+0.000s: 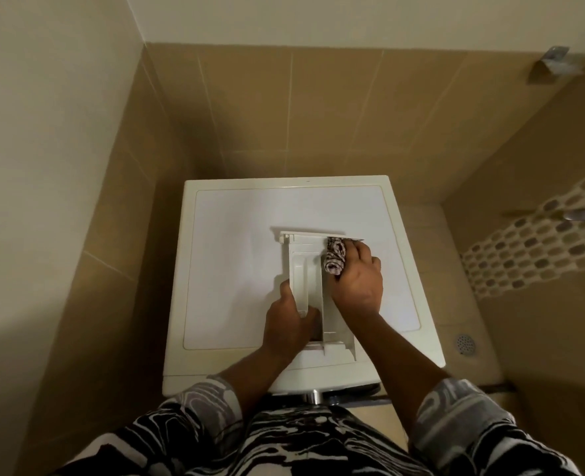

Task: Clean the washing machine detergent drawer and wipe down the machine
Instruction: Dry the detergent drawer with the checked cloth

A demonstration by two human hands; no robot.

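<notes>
Atop washing machine, drawer runs front-to-back; left grip clasps it, right grip clutches cloth.

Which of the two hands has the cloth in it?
The right hand: it grips the patterned cloth inside the detergent drawer, while the left hand holds only the drawer's edge.

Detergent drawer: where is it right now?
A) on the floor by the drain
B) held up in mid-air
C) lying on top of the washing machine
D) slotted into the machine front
C: the detergent drawer lies flat on the white top of the washing machine. The left hand grips its near left wall, and the right hand presses a patterned cloth into its right side.
</notes>
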